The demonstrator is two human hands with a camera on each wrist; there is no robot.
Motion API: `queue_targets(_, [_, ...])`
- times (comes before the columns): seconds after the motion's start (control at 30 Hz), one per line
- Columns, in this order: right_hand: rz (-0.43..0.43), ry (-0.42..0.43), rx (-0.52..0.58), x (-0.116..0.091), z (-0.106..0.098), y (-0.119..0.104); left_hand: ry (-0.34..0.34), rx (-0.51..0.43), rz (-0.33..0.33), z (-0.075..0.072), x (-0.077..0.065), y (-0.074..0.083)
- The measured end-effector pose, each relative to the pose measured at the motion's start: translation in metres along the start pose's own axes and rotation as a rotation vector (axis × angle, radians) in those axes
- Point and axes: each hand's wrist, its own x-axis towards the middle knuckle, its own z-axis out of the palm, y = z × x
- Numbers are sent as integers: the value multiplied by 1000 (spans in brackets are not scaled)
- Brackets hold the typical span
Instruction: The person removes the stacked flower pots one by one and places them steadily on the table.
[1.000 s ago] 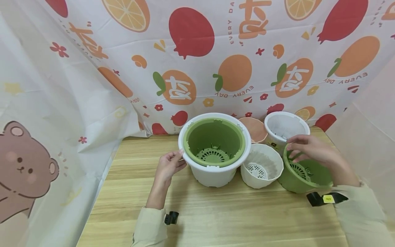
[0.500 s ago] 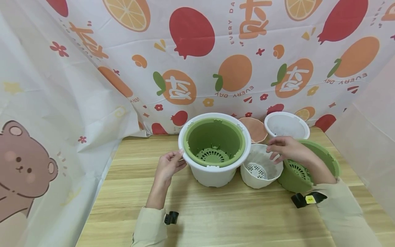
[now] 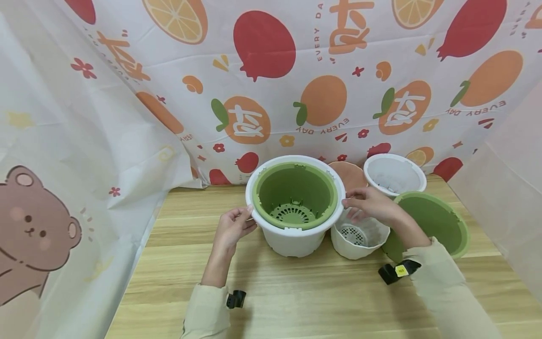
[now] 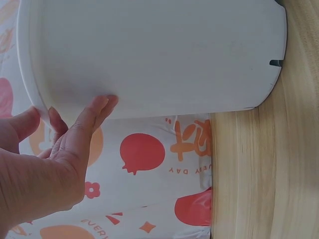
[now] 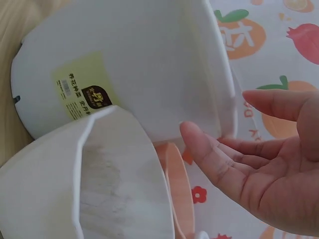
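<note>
A large white flowerpot [image 3: 292,242] stands upright, with a green pot [image 3: 296,188] nested inside it. The left hand [image 3: 232,226] pinches the white pot's rim at its left, the thumb at the lip and fingers beneath, as the left wrist view shows. At the opposite side, the right hand [image 3: 370,205] is by the rim with its thumb apart from it. In the right wrist view its fingers [image 5: 199,144] reach under the lip; whether they touch cannot be told. Below that hand stands a small cream faceted pot [image 3: 357,249], partly hidden by it.
A pink pot [image 3: 349,175] stands behind the cream pot. At the back right is a white pot [image 3: 394,172], and a green pot [image 3: 440,226] tilts in front of it, partly behind the right arm. A printed curtain [image 3: 186,141] backs the wooden table [image 3: 296,301].
The right hand has moved left from the tilted green pot, over the cream pot, to the large white flowerpot's right rim. The left hand has stayed at the left rim.
</note>
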Motion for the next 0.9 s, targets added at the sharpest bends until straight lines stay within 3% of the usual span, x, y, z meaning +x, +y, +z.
queue_targets(0.43, [40, 8, 133, 9, 10, 3, 6, -2, 7, 0, 0, -1])
queue_targets(0.9, [51, 32, 140, 8, 16, -2, 17, 55, 43, 1, -1, -1])
